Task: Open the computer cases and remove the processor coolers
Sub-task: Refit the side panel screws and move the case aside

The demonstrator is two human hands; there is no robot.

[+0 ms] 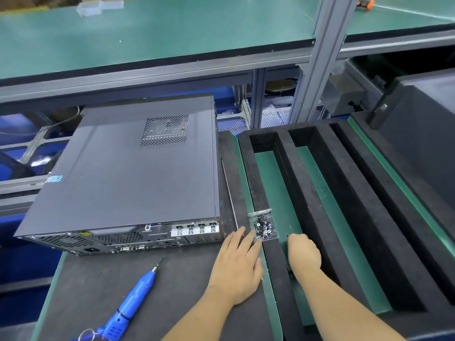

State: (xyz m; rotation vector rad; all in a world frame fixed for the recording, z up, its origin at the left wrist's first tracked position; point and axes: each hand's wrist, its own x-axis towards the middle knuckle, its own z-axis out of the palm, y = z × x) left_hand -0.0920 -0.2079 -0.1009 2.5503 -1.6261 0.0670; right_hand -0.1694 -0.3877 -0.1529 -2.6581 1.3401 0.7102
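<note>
- Lying on its side on the dark mat [103,279] of the counter is a closed grey computer case [128,168], vented side panel up, rear ports facing the camera; its lower left corner juts past the mat edge
- Processor cooler is hidden inside the case; only a blur shows through the vent mesh [164,132]
- Left hand [236,267] lies flat on the mat just right of the case, fingers straight, holding nothing, fingertips reaching a small clear bag of dark screws [263,226]
- Whether those fingertips touch the bag is hard to tell; a tiny red mark shows by one finger
- Right hand [304,253] has its fingers curled under, knuckles up, in a green-floored slot of the black foam tray [307,193]; what the grip holds, if anything, cannot be seen
- Blue electric screwdriver [134,301] lies on the mat near the left forearm, its handle end and a wire ring cut off by the bottom edge
- A thin metal rod [229,193] lies between case and tray
</note>
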